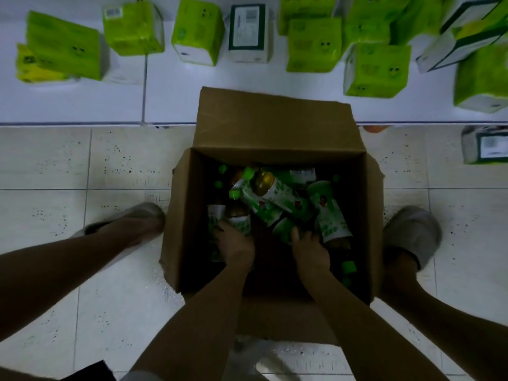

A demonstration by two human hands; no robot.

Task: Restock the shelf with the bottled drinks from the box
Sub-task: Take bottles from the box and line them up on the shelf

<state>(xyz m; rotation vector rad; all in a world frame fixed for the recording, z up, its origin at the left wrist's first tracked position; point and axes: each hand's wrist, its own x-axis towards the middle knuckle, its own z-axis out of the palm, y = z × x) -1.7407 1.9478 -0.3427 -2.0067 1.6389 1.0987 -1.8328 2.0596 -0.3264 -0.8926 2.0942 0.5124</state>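
Note:
An open cardboard box (178,215) stands on the tiled floor between my feet. Inside lie several bottled drinks with green caps and green-and-white labels, jumbled in a pile (277,199). My left hand (235,244) is down in the box, fingers wrapped around a bottle (237,217) at the left of the pile. On the right, my right hand (309,247) closes on the bottom end of another bottle (283,229). The white shelf (170,100) runs along the top of the view, just past the box's raised far flap.
Several green tissue packs (198,31) and white-and-green cartons (248,33) sit on the shelf. Another carton (485,145) stands on the floor at the right. My slippered feet (412,229) flank the box. A dark object (90,371) lies at the lower left.

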